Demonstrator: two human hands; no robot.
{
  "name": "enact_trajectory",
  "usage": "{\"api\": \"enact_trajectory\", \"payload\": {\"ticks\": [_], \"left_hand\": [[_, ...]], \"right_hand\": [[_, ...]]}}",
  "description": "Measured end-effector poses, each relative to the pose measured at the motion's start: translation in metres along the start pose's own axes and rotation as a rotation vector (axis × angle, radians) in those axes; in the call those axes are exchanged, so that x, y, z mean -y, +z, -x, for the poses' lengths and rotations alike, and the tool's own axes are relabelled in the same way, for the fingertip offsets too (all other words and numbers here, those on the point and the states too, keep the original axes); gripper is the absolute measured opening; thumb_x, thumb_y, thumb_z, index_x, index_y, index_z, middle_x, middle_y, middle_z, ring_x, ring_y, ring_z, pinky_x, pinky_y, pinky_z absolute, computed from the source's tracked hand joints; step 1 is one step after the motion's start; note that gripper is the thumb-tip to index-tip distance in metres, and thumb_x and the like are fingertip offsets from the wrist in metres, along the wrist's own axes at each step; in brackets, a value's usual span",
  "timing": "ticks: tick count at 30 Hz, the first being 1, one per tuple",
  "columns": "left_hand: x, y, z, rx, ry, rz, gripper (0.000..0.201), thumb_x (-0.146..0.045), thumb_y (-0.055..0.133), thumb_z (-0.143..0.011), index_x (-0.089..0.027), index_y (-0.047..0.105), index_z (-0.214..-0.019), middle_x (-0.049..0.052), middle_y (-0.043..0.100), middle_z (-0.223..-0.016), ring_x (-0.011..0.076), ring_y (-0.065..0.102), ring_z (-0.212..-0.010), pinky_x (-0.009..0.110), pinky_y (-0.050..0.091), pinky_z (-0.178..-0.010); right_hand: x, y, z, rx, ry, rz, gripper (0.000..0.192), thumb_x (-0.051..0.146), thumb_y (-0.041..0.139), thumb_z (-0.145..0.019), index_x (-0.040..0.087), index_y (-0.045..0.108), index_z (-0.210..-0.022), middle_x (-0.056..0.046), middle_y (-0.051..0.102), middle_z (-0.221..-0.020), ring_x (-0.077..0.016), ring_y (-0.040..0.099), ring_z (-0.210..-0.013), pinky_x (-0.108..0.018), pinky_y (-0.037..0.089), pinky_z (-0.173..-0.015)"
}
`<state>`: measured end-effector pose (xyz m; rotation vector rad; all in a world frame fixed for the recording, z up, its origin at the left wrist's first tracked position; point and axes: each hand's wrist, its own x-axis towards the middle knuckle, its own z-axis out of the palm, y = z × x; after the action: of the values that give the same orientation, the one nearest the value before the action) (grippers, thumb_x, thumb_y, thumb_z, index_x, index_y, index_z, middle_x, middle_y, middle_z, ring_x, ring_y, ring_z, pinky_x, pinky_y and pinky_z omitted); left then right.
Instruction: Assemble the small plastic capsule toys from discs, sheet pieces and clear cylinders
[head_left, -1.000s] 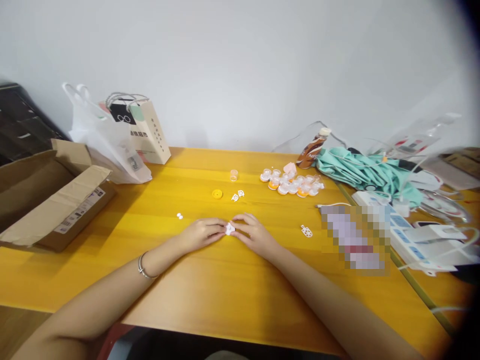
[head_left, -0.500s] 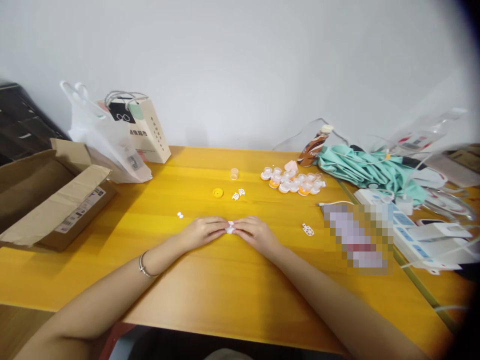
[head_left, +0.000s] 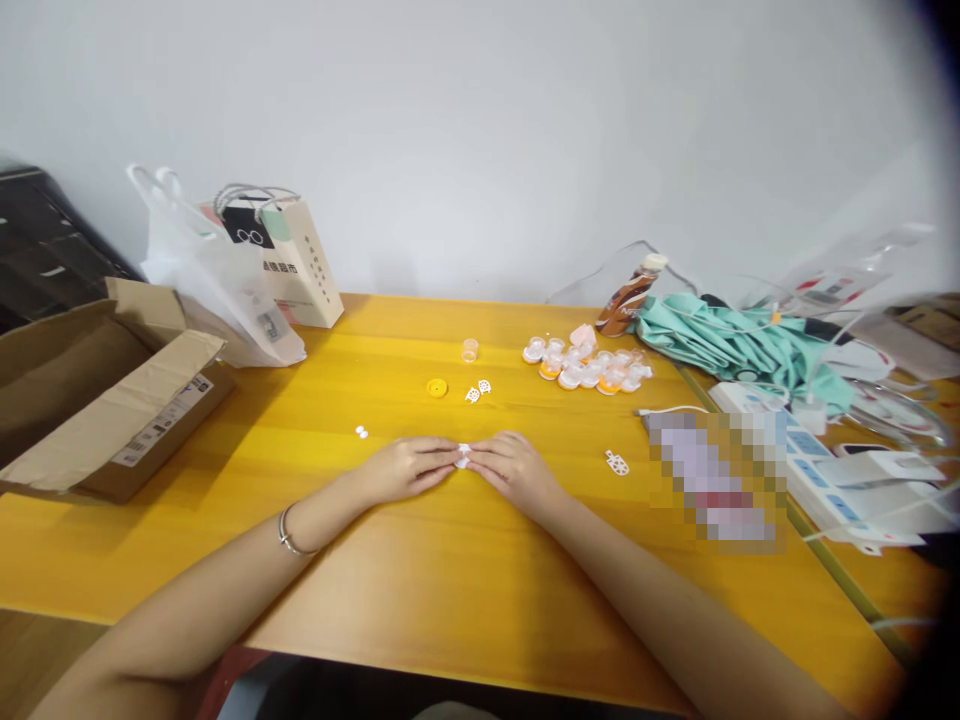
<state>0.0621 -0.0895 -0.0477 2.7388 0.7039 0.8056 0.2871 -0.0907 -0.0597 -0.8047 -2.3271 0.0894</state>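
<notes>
My left hand and my right hand rest on the yellow table, fingertips meeting over a small white plastic piece that both pinch. A bracelet sits on my left wrist. Just beyond the hands lie two small white perforated parts, a yellow round cap and a small clear cup. A tiny white part lies to the left, and a white perforated piece lies to the right of my right hand.
An open cardboard box stands at the left edge, with a white plastic bag and a paper bag behind it. A cluster of clear and orange caps, a brown bottle, a teal cloth and a power strip crowd the right.
My right fingers have lowered and closed in on the small white piece, which now shows less between the fingertips. Both hands stay in the same spot.
</notes>
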Motion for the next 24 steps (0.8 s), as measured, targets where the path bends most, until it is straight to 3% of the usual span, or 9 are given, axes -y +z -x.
{"api": "enact_trajectory", "payload": {"ticks": [14, 24], "left_hand": [[0.003, 0.001, 0.002, 0.043, 0.0, -0.055, 0.034, -0.017, 0.046, -0.087, -0.017, 0.054, -0.119, 0.01, 0.059, -0.119, 0.017, 0.06, -0.103, 0.03, 0.051, -0.091], [0.0, 0.001, 0.002, 0.092, 0.018, -0.138, 0.032, -0.018, 0.044, -0.088, -0.015, 0.053, -0.118, 0.012, 0.058, -0.118, 0.0184, 0.058, -0.105, 0.031, 0.05, -0.092]], "right_hand": [[-0.003, 0.002, 0.001, 0.011, -0.063, 0.105, 0.018, 0.024, 0.048, -0.088, 0.022, 0.065, -0.093, -0.004, 0.07, -0.09, -0.0153, 0.059, -0.076, -0.032, 0.043, -0.074], [0.009, -0.006, -0.004, 0.13, -0.107, 0.183, 0.017, 0.016, 0.046, -0.086, 0.016, 0.062, -0.093, -0.009, 0.066, -0.09, -0.018, 0.059, -0.083, -0.034, 0.045, -0.078]]}}
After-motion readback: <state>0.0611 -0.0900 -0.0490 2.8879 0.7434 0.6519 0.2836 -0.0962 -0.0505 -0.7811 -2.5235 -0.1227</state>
